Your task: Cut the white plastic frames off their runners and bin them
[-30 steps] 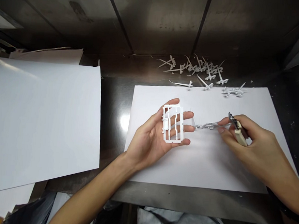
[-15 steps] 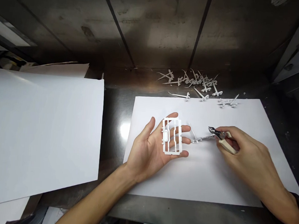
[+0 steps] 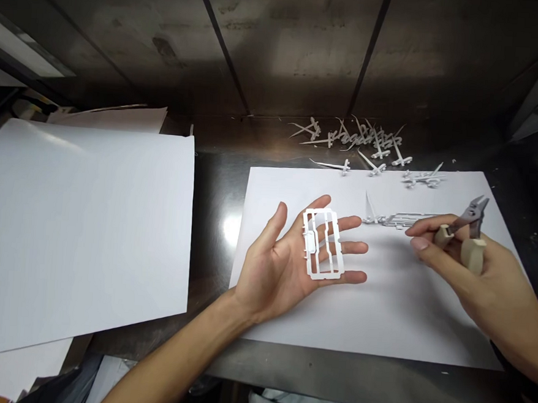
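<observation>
Swinging up, cutters (image 3: 471, 255) in the right hand (image 3: 481, 293), fingers curled, cut nothing; the left hand (image 3: 277, 272), fingers spread, bears a frame (image 3: 311, 242).

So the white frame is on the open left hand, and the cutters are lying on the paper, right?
Not quite: the cutters aren't on the paper; the head view shows the right hand holding them. The white frame is on the open left hand.

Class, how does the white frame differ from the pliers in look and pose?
The white frame is flat openwork; the pliers have grey jaws and cream handles. The frame lies across the open left hand; the pliers are gripped in the right hand. Each occupies one hand.
</observation>
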Available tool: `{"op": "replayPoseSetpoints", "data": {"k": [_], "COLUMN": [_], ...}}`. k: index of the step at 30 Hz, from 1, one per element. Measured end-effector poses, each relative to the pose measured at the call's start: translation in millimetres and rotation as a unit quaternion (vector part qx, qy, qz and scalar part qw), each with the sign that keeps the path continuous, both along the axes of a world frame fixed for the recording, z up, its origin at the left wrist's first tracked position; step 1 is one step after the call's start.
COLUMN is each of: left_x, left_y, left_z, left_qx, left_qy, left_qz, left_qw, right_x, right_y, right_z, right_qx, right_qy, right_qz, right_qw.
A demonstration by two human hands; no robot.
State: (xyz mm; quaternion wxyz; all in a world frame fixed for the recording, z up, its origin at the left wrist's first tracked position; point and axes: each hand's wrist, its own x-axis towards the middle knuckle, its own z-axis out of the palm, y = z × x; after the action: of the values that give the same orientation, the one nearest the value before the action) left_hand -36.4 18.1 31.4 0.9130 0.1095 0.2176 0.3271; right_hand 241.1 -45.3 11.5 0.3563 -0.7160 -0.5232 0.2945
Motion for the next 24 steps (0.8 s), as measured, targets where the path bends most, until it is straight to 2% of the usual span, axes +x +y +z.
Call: {"op": "replayPoseSetpoints", "data": {"k": [2, 5, 10, 18, 24], "left_x": [0, -1, -2, -1, -1], "left_y": [0, 0, 0, 0, 0], "left_z": [-0.8, -2.7, -4.0, -3.6, -2.7], "left_qx": [0.007, 0.02, 0.016, -0.004, -0.004], "left_qy": [-0.002, -0.005, -0.01, -0.006, -0.002], "left_qz": [-0.003, -0.011, -0.01, -0.004, -0.008], "left_qw": [1.0, 1.0, 1.0, 1.0, 1.0], "right_x": [1, 1, -4, 1, 1], "right_y": [-2, -4, -2, -3, -3], "right_z": [1.0, 4.5, 12.4, 10.0, 7.2], "right_qx": [-0.036, -0.071, -0.081, -0.108, -0.109], "right_qy": [0.079, 0.215, 0.354, 0.395, 0.387], "right_qz": [0.033, 0.066, 0.044, 0.019, 0.032], "right_qw": [0.996, 0.972, 0.931, 0.912, 0.915]}}
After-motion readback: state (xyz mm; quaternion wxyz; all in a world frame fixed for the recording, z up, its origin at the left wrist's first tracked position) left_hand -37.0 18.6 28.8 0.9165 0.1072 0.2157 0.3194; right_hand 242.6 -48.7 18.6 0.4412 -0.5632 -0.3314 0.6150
